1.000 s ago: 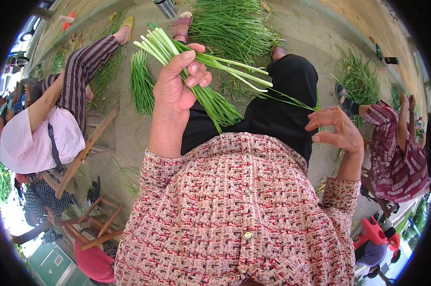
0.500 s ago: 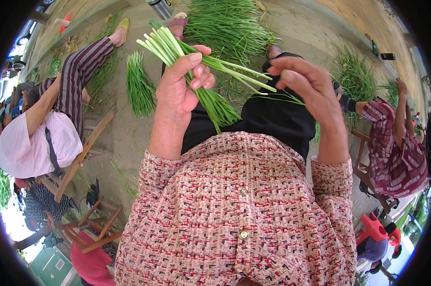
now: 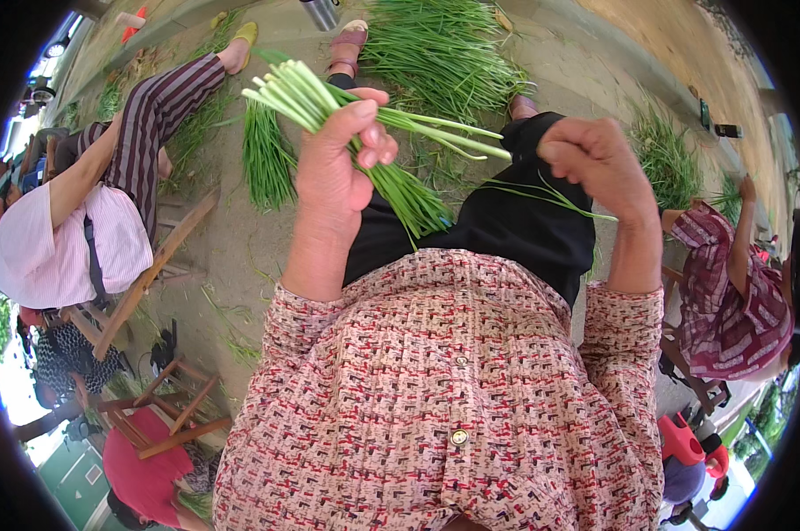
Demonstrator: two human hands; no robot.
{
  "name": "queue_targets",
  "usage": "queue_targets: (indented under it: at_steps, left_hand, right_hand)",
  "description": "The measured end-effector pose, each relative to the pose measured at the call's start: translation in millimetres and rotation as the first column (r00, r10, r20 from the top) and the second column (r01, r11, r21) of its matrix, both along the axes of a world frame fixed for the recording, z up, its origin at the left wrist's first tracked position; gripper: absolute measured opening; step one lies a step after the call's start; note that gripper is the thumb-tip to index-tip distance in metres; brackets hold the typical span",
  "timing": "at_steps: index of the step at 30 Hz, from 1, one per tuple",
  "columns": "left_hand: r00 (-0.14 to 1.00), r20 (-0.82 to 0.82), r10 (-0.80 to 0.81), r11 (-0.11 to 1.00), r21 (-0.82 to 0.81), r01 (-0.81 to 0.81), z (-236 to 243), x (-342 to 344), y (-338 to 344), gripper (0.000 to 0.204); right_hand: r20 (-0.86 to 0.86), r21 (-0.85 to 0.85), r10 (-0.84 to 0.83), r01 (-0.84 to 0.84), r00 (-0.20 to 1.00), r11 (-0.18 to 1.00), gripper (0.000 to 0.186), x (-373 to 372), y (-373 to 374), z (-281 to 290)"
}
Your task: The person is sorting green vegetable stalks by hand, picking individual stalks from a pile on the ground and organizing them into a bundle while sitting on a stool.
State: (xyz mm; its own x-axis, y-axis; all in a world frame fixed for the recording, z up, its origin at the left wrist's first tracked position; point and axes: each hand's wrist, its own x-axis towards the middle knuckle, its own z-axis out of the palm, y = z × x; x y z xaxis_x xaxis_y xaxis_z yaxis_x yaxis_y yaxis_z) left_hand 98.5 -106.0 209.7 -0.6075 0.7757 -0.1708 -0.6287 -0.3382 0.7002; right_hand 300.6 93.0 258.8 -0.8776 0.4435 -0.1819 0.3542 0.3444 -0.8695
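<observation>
My left hand point(image 3: 333, 164) is closed round a bunch of chives point(image 3: 407, 199). Their pale stem ends point up and away to the left, while the green leaves hang toward my lap. A few stalks point(image 3: 457, 137) stick out of the fist to the right, with their pale ends close to my right hand point(image 3: 599, 164). That hand is curled with thumb and fingers pressed together; whatever it pinches, if anything, is hidden. Below it, thin loose blades point(image 3: 550, 199) trail across my black trousers point(image 3: 528, 226).
A big heap of chives point(image 3: 444, 57) lies on the ground between my feet. A smaller bundle point(image 3: 267, 159) is to the left, and grassy scraps point(image 3: 669, 164) lie to the right. People sit on both sides near wooden stools point(image 3: 156, 270). A metal flask point(image 3: 320, 13) stands at the far edge.
My right hand has drawn away to the right from the stalk ends, and its fingers have closed. The thin blades below it have shifted right. The left hand keeps its hold.
</observation>
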Motion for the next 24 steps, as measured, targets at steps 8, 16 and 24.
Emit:
queue_targets:
  at_steps: [8,16,24]
  left_hand:
    - [0.992,-0.071,-0.100,0.977,0.180,0.112,-2,-4,-10,0.017]
    - [0.977,-0.102,-0.188,0.960,0.190,0.205,-2,4,-6,0.017]
    - [0.994,-0.062,-0.085,0.967,0.236,0.098,-4,-6,-18,0.011]
  right_hand:
    - [-0.225,0.123,0.058,-0.031,0.973,0.992,0.038,-24,-9,-6]
    - [-0.391,-0.237,0.105,-0.210,0.914,0.948,0.021,-79,-63,-10]
    - [-0.363,-0.126,-0.078,0.034,0.928,0.991,0.018,-63,-40,-18]
